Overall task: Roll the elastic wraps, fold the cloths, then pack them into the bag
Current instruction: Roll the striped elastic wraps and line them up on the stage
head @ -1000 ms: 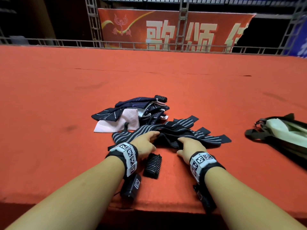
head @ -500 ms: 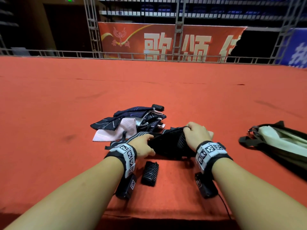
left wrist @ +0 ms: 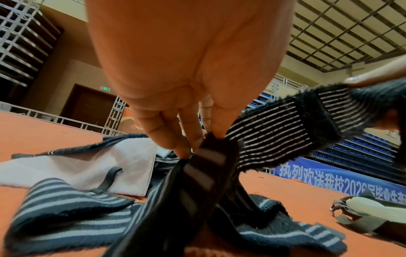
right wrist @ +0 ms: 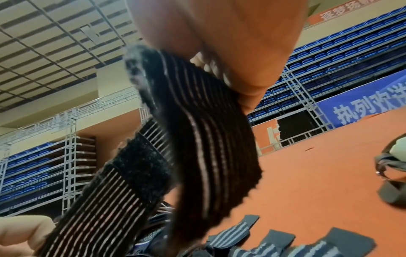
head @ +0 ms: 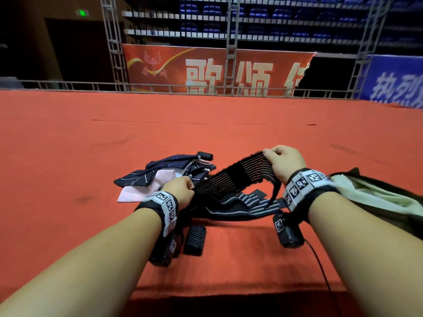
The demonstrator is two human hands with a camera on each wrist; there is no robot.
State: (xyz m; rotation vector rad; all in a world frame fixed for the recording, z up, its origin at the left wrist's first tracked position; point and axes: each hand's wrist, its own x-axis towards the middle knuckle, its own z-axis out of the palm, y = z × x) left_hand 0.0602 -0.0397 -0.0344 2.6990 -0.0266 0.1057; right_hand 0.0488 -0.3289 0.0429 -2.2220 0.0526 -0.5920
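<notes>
- The red banner [head: 212,72] behind the rail shows large pale characters "歌颂" and one more that is cut off; a blue banner [head: 396,86] at the far right begins with "热烈", and in the left wrist view it reads "热烈欢送我校", with digits after it that are not clear.
- A green exit sign [head: 81,13] glows above a dark doorway; its writing is too small to read.
- The counter [head: 68,145] is covered with orange-red felt and ends at a metal rail [head: 68,85]; behind it stand truss posts and rows of blue seats [head: 263,12].
- The left hand [head: 180,191] pinches the near end of a black elastic wrap [head: 231,177] with thin pale stripes; its fingers [left wrist: 189,132] are clamped on the fabric.
- The right hand [head: 285,162] grips the other end, fingers curled round it, raised above the counter, so the wrap is stretched between both hands.
- Under the hands lies a heap of striped wraps [head: 240,204]; a rolled wrap [head: 195,240] lies just behind the left wrist.
- Beyond the left fingers lie dark blue cloths [head: 169,172] and a pink cloth [head: 146,189], with another rolled wrap [head: 205,155] at their far side.
- The bag [head: 375,195] lies to the right of the right hand, at the picture edge.
- The felt to the left and beyond the cloths is bare.
</notes>
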